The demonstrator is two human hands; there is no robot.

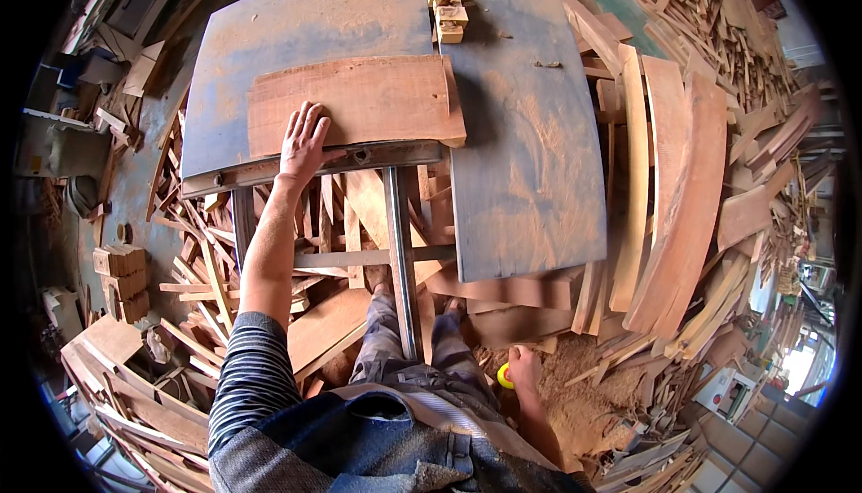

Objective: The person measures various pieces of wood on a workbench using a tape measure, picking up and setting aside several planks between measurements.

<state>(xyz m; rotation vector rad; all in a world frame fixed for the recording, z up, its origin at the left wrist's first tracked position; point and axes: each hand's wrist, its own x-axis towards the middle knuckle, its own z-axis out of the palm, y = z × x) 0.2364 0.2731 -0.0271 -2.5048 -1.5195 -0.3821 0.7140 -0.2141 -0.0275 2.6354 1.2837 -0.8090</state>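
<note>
A wide reddish-brown board (359, 102) lies across the left part of a dusty grey machine table (224, 53), its right end reaching onto the table's right part. My left hand (305, 138) rests flat on the board's near left area, fingers stretched forward and nothing gripped. Low at my right side, away from the table, my right hand (523, 369) is closed on a small round yellow tape measure (505, 376), mostly hidden by the fingers. A stack of small wooden blocks (449, 15) sits beyond the board, by the seam between the table's two parts.
Long planks (687, 215) lean at the table's right. Offcuts (346, 215) crowd the floor beneath a metal rail (400, 259) between my legs. Stacked boards (135, 385) stand at lower left; sawdust (575, 394) covers the floor at right. Scrap wood (718, 26) is piled at far right.
</note>
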